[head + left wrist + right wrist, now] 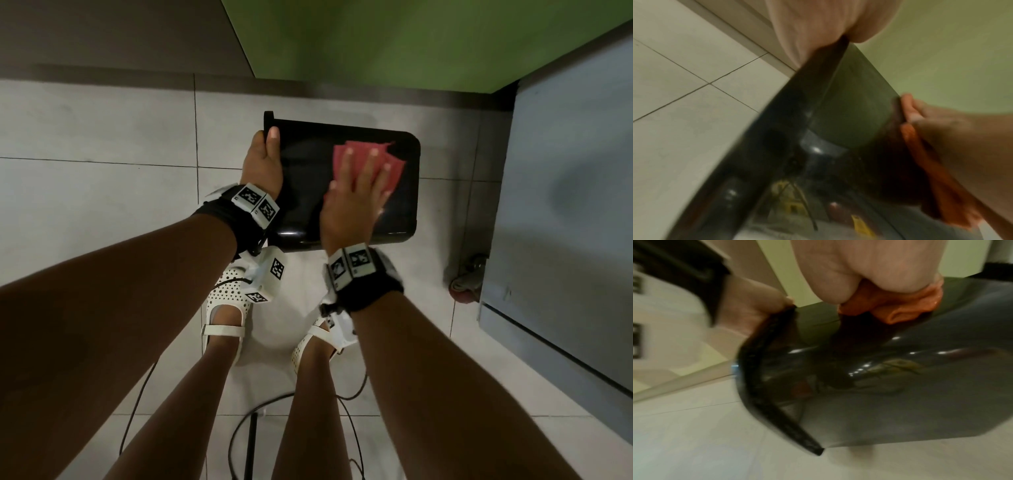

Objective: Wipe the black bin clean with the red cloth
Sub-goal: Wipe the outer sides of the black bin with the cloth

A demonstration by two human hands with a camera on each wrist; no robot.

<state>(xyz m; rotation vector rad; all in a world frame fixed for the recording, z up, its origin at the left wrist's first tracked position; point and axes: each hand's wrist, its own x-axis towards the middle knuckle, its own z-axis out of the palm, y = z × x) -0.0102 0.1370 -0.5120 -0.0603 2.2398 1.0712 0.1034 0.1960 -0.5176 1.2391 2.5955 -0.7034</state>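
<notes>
A glossy black bin [308,192] lies on its side above the tiled floor, its rim to the left. My left hand [263,161] grips that rim, thumb over the edge. My right hand [359,185] lies flat with spread straight fingers on the red cloth [394,168], pressing it against the bin's upturned side. In the left wrist view the bin [849,113] runs diagonally, and the red cloth [931,170] sits under the right hand at the right edge. In the right wrist view the cloth [900,309] bunches under my palm on the bin [900,394], and the left hand [756,301] holds the rim.
A green wall [411,44] rises behind the bin. A grey cabinet [565,205] on a castor wheel [467,281] stands close on the right. My feet in white sandals [226,308] are just below the bin, with black cables [246,428] on the pale tiled floor [85,137].
</notes>
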